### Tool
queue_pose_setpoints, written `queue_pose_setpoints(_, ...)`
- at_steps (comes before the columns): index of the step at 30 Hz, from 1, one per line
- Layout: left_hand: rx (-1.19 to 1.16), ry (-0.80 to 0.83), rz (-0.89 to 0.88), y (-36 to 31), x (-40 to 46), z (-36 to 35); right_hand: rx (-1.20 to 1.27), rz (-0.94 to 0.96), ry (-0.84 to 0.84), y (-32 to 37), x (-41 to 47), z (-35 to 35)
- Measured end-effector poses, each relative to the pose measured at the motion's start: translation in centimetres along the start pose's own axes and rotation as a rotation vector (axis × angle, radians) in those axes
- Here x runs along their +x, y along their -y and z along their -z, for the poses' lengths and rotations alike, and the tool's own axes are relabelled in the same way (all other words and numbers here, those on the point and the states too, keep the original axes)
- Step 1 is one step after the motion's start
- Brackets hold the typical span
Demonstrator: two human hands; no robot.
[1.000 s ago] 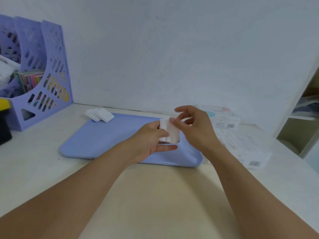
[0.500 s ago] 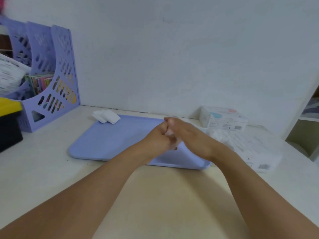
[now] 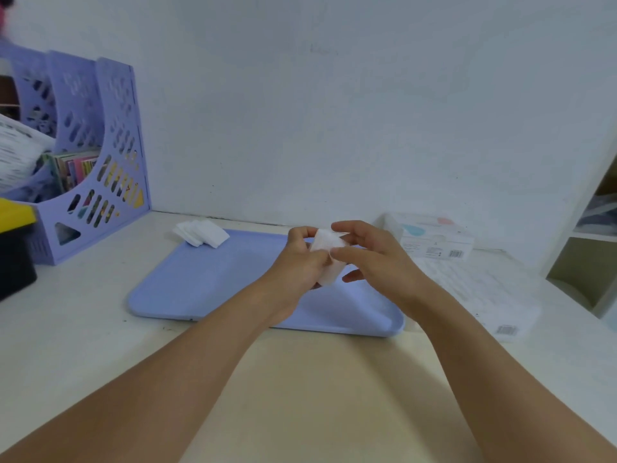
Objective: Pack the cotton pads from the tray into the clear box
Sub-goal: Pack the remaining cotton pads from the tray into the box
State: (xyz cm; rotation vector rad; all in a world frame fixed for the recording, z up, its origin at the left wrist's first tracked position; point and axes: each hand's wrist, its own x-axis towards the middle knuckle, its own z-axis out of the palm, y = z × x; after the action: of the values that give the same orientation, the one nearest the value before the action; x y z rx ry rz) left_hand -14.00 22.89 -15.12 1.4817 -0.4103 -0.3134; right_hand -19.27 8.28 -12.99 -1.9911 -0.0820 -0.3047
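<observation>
Your left hand (image 3: 297,262) and right hand (image 3: 374,259) both pinch a stack of cotton pads (image 3: 327,259) above the tray (image 3: 200,289), so a loosened grip could scatter them before they reach the clear box (image 3: 474,289) at three o'clock.

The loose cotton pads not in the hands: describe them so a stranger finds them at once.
Start at the lilac tray lying flat on the white desk. Go to its far left corner, toward the lilac file rack. The loose cotton pads lie there as a small fanned white pile overlapping the tray's rim, untouched, unlike the stack held in the hands.
</observation>
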Motion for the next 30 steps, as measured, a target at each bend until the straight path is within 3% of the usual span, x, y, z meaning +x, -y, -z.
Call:
queue_pose_setpoints(5,-0.094,-0.042,0.061,0.1,-0.1,-0.2,0.157,0.009,-0.122,-0.6,0.4,-0.5)
queue_pose_setpoints(9,-0.503,-0.131,0.165,0.1,-0.2,-0.7,0.308,-0.023,-0.259,-0.6,0.7,-0.6)
queue_pose_setpoints(13,-0.606,-0.143,0.149,0.6,-0.3,-1.7,0.276,-0.137,-0.006,-0.4,0.2,-2.2)
queue_pose_setpoints(16,-0.525,-0.162,0.138,1.0,-0.4,-2.3,0.285,-0.178,0.044,-0.3,0.2,-3.3)
queue_pose_setpoints(24,-0.288,-0.05,0.077,0.9,-0.3,-1.7,0.369,-0.185,-0.065,-0.2,0.2,-1.6)
queue_pose_setpoints(28,-0.184,0.097,0.03,0.7,-0.2,-1.1,-0.004,-0.024,-0.06,-0.3,0.2,-1.4)
queue_pose_setpoints(30,-0.237,0.145,-0.024,0.8,0.0,-1.1,0.012,-0.013,-0.038,-0.4,0.2,-0.9)
